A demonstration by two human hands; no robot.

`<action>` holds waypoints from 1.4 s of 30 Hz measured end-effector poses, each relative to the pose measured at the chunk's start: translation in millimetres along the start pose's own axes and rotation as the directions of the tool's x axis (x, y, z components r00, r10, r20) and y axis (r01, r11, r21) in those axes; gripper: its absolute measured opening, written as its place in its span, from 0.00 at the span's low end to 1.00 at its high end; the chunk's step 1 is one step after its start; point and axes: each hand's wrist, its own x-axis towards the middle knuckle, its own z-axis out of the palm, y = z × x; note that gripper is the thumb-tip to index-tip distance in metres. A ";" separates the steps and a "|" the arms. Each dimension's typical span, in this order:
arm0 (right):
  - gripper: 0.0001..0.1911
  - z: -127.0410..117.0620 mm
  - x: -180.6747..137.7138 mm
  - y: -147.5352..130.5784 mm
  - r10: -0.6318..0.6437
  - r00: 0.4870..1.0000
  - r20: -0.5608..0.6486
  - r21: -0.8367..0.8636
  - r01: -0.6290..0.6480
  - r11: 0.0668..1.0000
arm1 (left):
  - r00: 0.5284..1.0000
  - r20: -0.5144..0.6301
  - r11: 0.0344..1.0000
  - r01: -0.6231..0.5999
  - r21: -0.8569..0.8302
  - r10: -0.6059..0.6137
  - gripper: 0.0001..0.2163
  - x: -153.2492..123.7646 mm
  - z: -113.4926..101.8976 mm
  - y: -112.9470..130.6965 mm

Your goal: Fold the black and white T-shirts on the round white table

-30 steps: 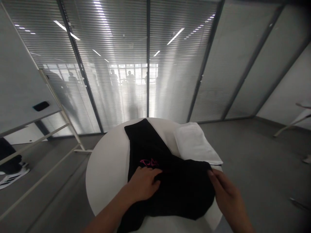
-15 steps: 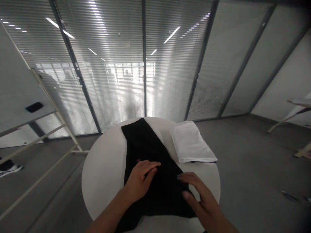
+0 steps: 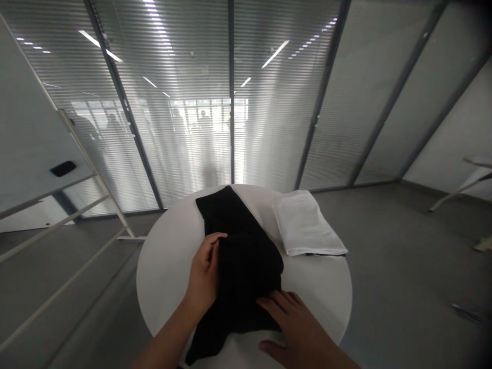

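Note:
A black garment (image 3: 246, 266) lies lengthwise over the round white table, its exact kind hard to make out. Part of it is folded over on itself, with the fold's edge across its middle. At the left side of that fold my left hand (image 3: 205, 266) is closed on the cloth, fingertips on top. My right hand (image 3: 294, 320) rests its outstretched fingers on the garment's lower right edge, the thumb spread away over the tabletop. Beyond, a folded white cloth (image 3: 307, 225) with a thin dark strip beneath it sits on the table's right side.
The round white table (image 3: 165, 266) stands before a glass partition with blinds (image 3: 192, 143). A whiteboard on a frame (image 3: 111, 200) is close by on the left, holding a dark eraser-like object (image 3: 63, 168). Furniture legs (image 3: 446, 200) show at far right.
The garment's right part has been folded over toward the left. My left hand has moved left and closed on the cloth; my right hand has shifted left and down, fingers now on the fabric.

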 end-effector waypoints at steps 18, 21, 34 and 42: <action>0.10 -61.6 -39.7 44.6 0.072 0.994 0.086 0.450 -0.103 0.887 | 0.922 0.334 0.964 0.113 0.242 -0.193 0.14 -92.1 -48.7 -74.9; 0.12 -61.2 -45.8 43.6 0.051 0.991 0.125 0.430 -0.100 0.897 | 0.903 0.386 0.957 0.081 0.278 -0.188 0.14 -104.5 -44.7 -73.5; 0.20 -68.9 -44.8 34.2 -0.022 0.960 0.278 0.345 -0.078 0.935 | 0.834 0.459 0.926 0.149 0.346 -0.306 0.16 -86.6 -63.3 -59.1; 0.14 -67.1 -14.4 23.8 0.019 0.961 0.277 0.329 -0.113 0.937 | 0.893 0.250 0.904 0.290 0.315 -0.374 0.23 -15.4 -49.1 -74.4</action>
